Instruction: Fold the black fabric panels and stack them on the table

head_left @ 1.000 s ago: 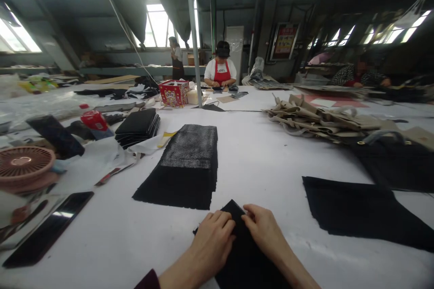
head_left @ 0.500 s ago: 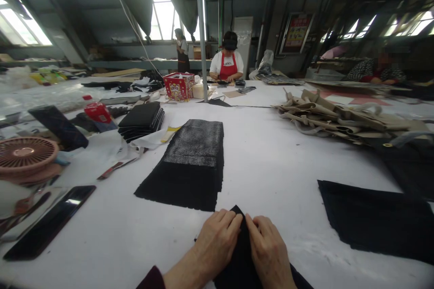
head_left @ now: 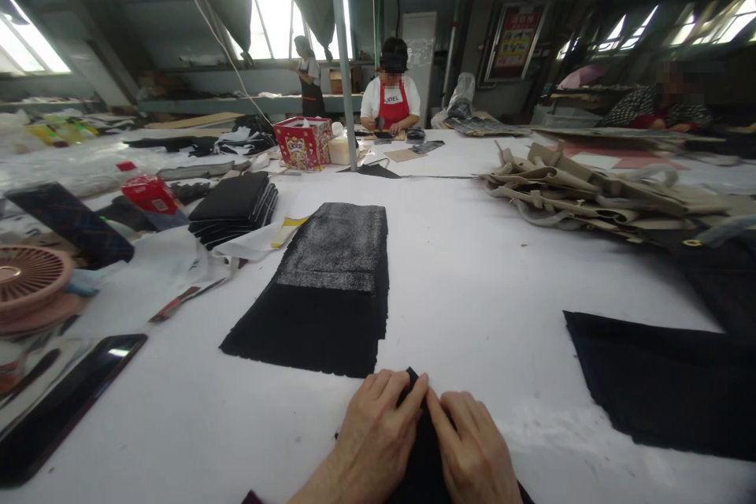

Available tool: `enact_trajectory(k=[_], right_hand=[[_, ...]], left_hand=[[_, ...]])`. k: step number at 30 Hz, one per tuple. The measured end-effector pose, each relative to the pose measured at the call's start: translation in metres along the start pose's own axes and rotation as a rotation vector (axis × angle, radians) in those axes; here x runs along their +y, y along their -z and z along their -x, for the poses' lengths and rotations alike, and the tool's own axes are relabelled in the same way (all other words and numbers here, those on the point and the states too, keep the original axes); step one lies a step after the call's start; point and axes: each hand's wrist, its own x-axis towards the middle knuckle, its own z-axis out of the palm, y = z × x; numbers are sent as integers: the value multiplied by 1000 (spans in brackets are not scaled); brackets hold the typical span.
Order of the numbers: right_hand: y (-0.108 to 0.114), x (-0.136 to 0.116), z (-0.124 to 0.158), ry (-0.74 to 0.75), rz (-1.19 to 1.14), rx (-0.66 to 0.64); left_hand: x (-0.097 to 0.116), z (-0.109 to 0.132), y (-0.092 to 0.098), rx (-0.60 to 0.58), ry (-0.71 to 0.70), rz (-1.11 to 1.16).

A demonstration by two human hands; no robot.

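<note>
A piece of black fabric (head_left: 423,466) lies on the white table under my hands, and its pointed corner sticks up between them. My left hand (head_left: 378,437) pinches the fabric's left side, and my right hand (head_left: 471,441) presses on its right side, with fingertips nearly meeting. Most of the piece is hidden by my hands. Just ahead of them is a tall stack of black fabric (head_left: 319,291) with a speckled grey upper part. Another black fabric sheet (head_left: 661,386) lies flat to the right.
A black phone (head_left: 71,409) and a pink fan (head_left: 29,287) sit at the left, beyond them a stack of black panels (head_left: 233,201). Beige bags (head_left: 596,193) are heaped at the right. A co-worker in a red apron (head_left: 393,94) sits across the table.
My hands have drawn closer together over the fabric, and less of its corner shows. The whole view has tilted and shifted slightly as my head moved.
</note>
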Motion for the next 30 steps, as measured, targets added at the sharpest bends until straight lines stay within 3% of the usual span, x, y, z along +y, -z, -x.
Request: enact_trajectory(k=[30], right_hand=[[-1, -1, -3, 26, 0, -15]], left_hand=[[-1, -2, -3, 62, 20, -21]])
